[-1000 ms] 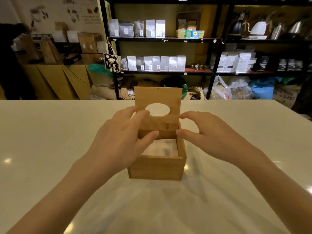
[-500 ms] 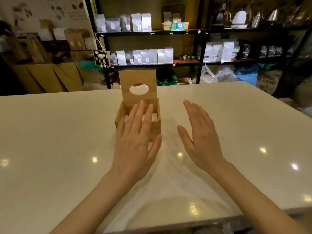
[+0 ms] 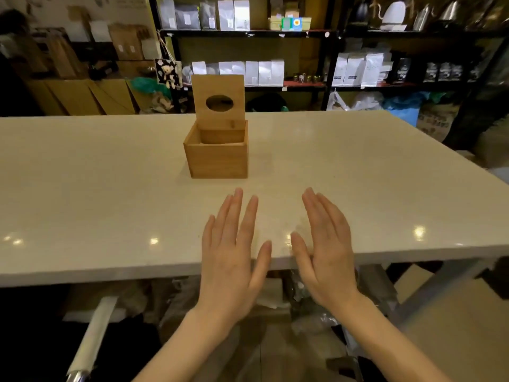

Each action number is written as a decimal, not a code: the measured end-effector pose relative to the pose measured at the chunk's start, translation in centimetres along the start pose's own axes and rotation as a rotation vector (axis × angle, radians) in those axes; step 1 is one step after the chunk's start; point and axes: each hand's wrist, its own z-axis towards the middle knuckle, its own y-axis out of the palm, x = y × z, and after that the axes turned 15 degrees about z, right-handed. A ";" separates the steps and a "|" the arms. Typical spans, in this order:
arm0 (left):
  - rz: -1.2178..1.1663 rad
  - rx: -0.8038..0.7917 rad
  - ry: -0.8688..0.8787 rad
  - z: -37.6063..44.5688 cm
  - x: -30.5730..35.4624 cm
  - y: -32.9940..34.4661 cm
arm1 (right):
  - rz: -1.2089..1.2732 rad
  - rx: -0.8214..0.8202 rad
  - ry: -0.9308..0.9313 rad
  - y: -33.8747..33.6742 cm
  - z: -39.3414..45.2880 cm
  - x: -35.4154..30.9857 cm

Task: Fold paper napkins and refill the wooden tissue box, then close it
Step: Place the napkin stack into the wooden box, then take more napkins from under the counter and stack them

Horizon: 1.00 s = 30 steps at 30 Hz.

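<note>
Both empty: left hand (image 3: 231,260) and right hand (image 3: 327,255) flat, fingers extended. Wooden tissue box (image 3: 217,158) ahead of the fingertips, untouched, lid (image 3: 218,102) upright.

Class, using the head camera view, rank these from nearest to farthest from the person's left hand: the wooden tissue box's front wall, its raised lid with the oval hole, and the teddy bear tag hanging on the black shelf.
From the left hand:
1. Front wall of the wooden tissue box, on the table just ahead.
2. Raised lid, upright at the box's back edge.
3. Teddy bear tag, beyond the table, to the left on the black shelf.
</note>
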 end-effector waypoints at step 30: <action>0.073 -0.851 -0.232 -12.4 -10.4 23.9 | 0.378 -0.818 0.958 15.4 -15.9 15.5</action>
